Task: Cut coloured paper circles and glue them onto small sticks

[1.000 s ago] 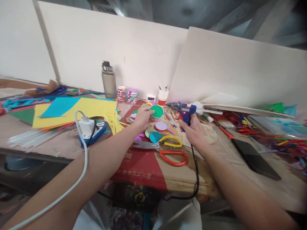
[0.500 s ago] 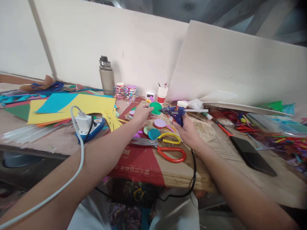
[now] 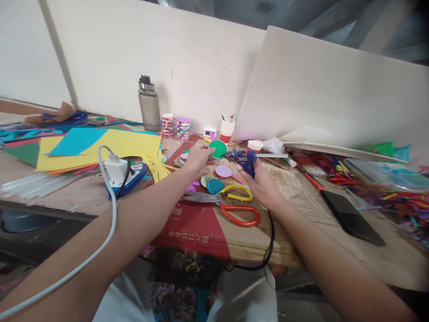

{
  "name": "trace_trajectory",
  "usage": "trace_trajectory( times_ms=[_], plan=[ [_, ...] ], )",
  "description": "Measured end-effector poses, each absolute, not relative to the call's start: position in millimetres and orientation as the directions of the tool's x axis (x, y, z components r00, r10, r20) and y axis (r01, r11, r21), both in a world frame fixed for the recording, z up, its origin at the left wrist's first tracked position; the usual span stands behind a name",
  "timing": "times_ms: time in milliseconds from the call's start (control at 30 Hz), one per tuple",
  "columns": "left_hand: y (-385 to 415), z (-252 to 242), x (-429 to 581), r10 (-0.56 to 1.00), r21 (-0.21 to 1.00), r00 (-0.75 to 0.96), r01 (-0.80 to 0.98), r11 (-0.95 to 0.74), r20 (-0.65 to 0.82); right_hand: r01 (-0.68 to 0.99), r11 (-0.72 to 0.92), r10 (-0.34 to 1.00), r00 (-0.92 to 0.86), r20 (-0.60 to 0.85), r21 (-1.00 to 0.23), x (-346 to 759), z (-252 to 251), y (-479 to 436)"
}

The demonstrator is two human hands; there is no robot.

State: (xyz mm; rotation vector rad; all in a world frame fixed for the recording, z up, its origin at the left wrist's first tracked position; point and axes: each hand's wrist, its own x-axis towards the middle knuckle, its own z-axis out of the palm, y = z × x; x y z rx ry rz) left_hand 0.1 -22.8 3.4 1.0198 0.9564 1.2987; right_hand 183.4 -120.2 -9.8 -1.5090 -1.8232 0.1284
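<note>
My left hand (image 3: 199,155) pinches the edge of a green disc (image 3: 218,149) with a purple strip (image 3: 212,135) sticking up behind it. In my right hand (image 3: 259,181) is a blue hot glue gun (image 3: 246,161), a clear glue stick (image 3: 272,155) jutting from its back. The gun's nozzle is at the right edge of the disc; whether it touches I cannot tell. Below the hands lie a lilac disc (image 3: 223,171) with a strip, a teal disc (image 3: 215,186), a pale green disc (image 3: 205,180), and scissors (image 3: 231,203) with one yellow and one red handle.
Yellow sheets (image 3: 90,150) and a power strip (image 3: 134,176) with a white plug lie left. At the back stand a bottle (image 3: 149,106), stacked coloured discs (image 3: 183,128) and paper cups (image 3: 228,129). A phone (image 3: 351,217) and coloured scraps (image 3: 398,203) are right. A white cable crosses my left arm.
The glue gun has shifted very slightly left, its nozzle still at the green disc's edge. Both hands keep their hold, and the view has moved a little.
</note>
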Motion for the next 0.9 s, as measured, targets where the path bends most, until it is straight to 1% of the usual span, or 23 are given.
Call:
trace_trajectory(
  times_ms=[233, 367, 433, 500, 567, 633, 700, 767, 833, 900],
  plan=[
    [-21.0, 3.0, -0.7, 0.999, 0.96, 0.041, -0.279, -0.011, 0.023, 0.809, 0.318, 0.866, -0.035, 0.5, -0.494, 181.2, -9.4, -122.0],
    [-15.8, -2.1, -0.9, 0.998, 0.968, 0.029, -0.246, -0.042, 0.051, 0.837, 0.276, 0.889, -0.036, 0.457, -0.472, 179.3, -6.1, -124.3],
    [-14.5, -4.1, -1.4, 0.994, 0.98, 0.002, -0.17, -0.108, 0.11, 0.854, 0.249, 0.899, -0.029, 0.436, -0.457, 178.1, -4.7, -125.5],
    [-15.3, -4.3, -2.5, 0.975, 0.974, -0.026, -0.043, -0.223, 0.222, 0.864, 0.239, 0.906, -0.033, 0.422, -0.444, 176.9, -3.9, -126.8],
    [-17.7, -2.5, -4.3, 0.941, 0.94, -0.032, 0.069, -0.335, 0.338, 0.861, 0.246, 0.905, -0.04, 0.424, -0.444, 176.0, -3.6, -128.2],
    [-20.2, 0.2, -6.3, 0.922, 0.92, -0.046, 0.104, -0.379, 0.385, 0.838, 0.273, 0.891, -0.036, 0.452, -0.473, 176.3, -2.8, -129.3],
    [-21.0, 2.4, -8.1, 0.927, 0.931, -0.084, 0.071, -0.359, 0.364, 0.786, 0.307, 0.86, 0.012, 0.51, -0.536, 180.4, -1.5, -128.7],
    [-19.4, 3.0, -9.1, 0.94, 0.948, -0.13, 0.0, -0.318, 0.316, 0.706, 0.323, 0.824, 0.118, 0.554, -0.63, 191.6, -0.7, -124.4],
    [-16.2, 2.2, -9.1, 0.953, 0.955, -0.148, -0.098, -0.278, 0.263, 0.615, 0.298, 0.801, 0.255, 0.542, -0.73, 212.3, -1.7, -115.3],
    [-13.4, 1.0, -8.5, 0.968, 0.955, -0.127, -0.176, -0.238, 0.217, 0.581, 0.228, 0.795, 0.353, 0.494, -0.782, 241.2, -5.3, -102.7]
  ],
)
